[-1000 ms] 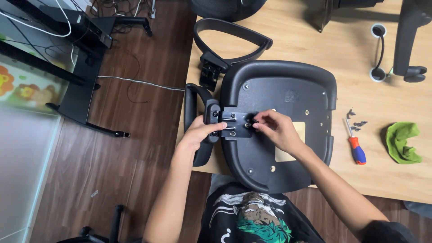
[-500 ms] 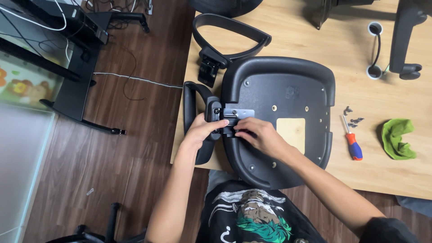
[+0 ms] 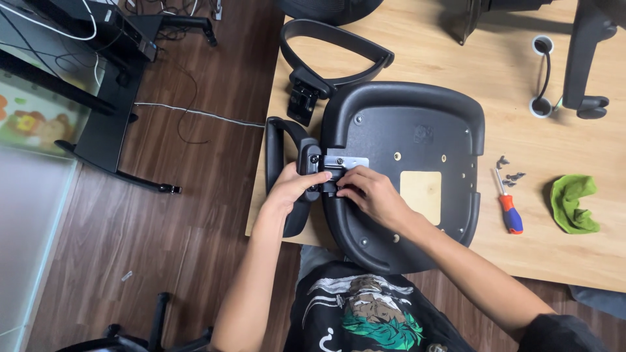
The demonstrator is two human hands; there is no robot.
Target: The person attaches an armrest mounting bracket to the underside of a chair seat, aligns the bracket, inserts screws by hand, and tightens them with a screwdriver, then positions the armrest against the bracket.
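Hands converged since a second ago: right hand (image 3: 368, 195) slid from seat underside (image 3: 417, 137) onto armrest bracket (image 3: 339, 171), fingers pinched there; left hand (image 3: 293, 189) clamps armrest (image 3: 280, 146). Fastening likely underway.

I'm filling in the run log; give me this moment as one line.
left hand: grips armrest | right hand: fingers on bracket | seat base: upside down on table | screwdriver: untouched
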